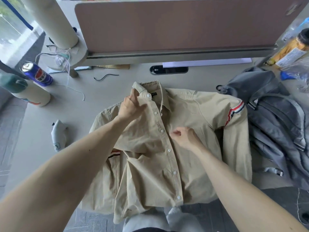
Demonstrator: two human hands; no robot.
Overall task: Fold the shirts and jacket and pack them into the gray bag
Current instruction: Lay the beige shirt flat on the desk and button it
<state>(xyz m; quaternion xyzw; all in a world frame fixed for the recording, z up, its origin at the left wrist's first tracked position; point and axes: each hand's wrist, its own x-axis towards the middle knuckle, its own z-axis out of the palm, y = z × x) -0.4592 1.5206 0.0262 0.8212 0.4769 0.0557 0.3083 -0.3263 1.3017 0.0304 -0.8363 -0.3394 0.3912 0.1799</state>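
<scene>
A beige button-up shirt [187,111] lies front-up on the table, collar at the far side, with red, white and blue stripes on its sleeves. Its hem hangs over the near table edge. My left hand [132,107] pinches the shirt's left front just below the collar, and the cloth under it is lifted and bunched. My right hand [184,137] hovers over the chest just right of the button placket, fingers loosely curled, with nothing visibly held. The gray bag [275,124] lies slumped at the shirt's right, touching its sleeve.
A blue soda can [38,74] and a pale cylinder [31,94] lie at the far left. A small white pouch [58,134] sits left of the shirt. A brown divider panel [175,25] closes the far side. Plastic-wrapped items [292,52] are piled at the far right.
</scene>
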